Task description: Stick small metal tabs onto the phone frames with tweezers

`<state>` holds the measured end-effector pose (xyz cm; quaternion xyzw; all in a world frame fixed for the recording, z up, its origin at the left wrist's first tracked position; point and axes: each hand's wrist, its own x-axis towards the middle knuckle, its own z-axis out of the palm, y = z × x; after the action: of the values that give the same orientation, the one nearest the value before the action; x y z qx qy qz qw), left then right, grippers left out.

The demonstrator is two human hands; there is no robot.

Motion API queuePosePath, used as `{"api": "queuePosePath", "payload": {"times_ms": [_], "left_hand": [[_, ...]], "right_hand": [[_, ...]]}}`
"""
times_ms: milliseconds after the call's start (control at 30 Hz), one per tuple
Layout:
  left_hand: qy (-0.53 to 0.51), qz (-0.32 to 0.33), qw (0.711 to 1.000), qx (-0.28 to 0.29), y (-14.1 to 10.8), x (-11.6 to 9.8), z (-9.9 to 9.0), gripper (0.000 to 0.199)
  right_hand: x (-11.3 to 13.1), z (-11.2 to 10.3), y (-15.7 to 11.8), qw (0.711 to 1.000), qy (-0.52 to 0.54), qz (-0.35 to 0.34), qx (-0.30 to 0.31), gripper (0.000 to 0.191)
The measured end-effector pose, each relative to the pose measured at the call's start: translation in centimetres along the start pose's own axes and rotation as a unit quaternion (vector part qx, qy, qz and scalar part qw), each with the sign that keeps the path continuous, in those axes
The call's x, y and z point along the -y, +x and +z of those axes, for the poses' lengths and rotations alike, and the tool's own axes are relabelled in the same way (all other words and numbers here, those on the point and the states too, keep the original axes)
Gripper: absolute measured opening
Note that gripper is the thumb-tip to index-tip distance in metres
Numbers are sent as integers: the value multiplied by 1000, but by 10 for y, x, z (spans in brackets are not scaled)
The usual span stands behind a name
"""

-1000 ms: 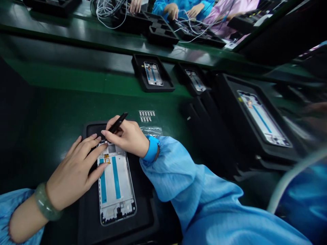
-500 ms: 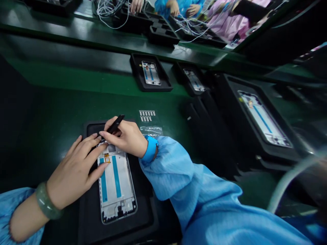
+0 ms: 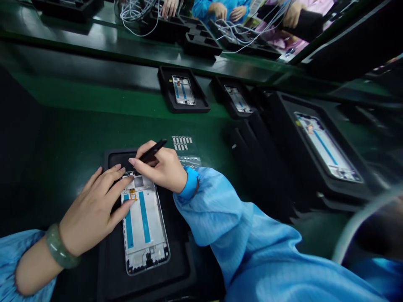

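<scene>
Green-topped workbench (image 3: 63,94), one, running across the view. Black tray (image 3: 110,268), one, the landmark for all below, set on the bench with its long sides running away from the person. Blue smock sleeves, two, the right sleeve (image 3: 245,247) lying just beside the tray's right wall. Phone frame (image 3: 145,228), one, silver-edged with white backing and two blue strips, inside the tray, apart from both long walls, with bare tray floor beyond its far end. Left hand (image 3: 91,205), one, open, fingers spread, resting on the frame's far left corner and the tray; jade bangle (image 3: 58,247) on its wrist. Right hand (image 3: 160,167), one, closed in a pinch on a slim black tool (image 3: 154,151), one, held over the frame's far end; blue wrist cuff (image 3: 190,184) below it. Beyond the tray: further trays with frames, three, at (image 3: 182,90), (image 3: 237,98) and (image 3: 327,147). Clear film sheet (image 3: 189,160), one, just past the tray's far right corner; small white tabs (image 3: 181,142), about ten, in two rows. Far side: co-workers' hands (image 3: 217,8), several, among white cables (image 3: 135,12).
</scene>
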<state>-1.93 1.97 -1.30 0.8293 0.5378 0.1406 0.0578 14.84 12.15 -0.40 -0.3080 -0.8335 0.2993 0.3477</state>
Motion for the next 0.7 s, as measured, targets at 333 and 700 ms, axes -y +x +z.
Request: {"api": "queuePosePath", "payload": {"times_ms": [333, 700], "left_hand": [[2, 1, 1000, 7, 0, -1, 0, 46], [2, 0, 1000, 6, 0, 0, 1, 45]], "right_hand": [[1, 2, -2, 1000, 2, -4, -10, 16], [0, 1, 0, 1000, 7, 1, 25, 18]]}}
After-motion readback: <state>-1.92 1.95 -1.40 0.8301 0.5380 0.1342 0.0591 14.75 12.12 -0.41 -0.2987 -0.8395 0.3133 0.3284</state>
